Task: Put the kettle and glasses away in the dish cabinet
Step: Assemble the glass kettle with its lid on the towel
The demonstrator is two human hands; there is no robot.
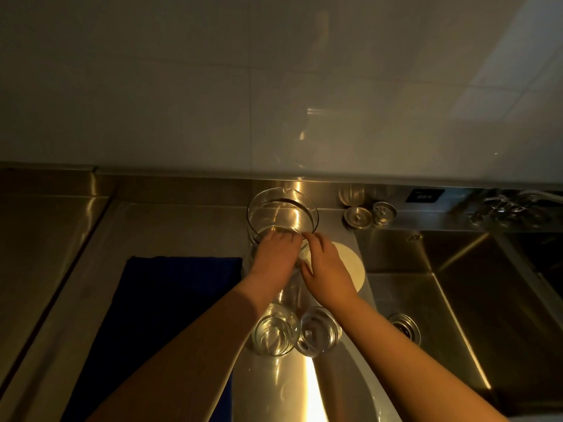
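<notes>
A clear glass kettle (281,211) stands upright on the steel counter near the back wall. Both hands meet at its near rim. My left hand (272,257) has its fingers curled over the near edge. My right hand (324,266) pinches the rim just to the right of it. A round white lid (358,271) lies on the counter under my right hand, partly hidden by it. Closer to me, two clear glasses stand side by side between my forearms: one glass (274,335) on the left and the other glass (318,333) on the right.
A dark blue cloth (170,315) covers the counter to the left. A steel sink (457,300) with a drain opens on the right, with a tap (518,202) behind it. Metal strainers (370,213) sit by the back ledge. A tiled wall rises behind.
</notes>
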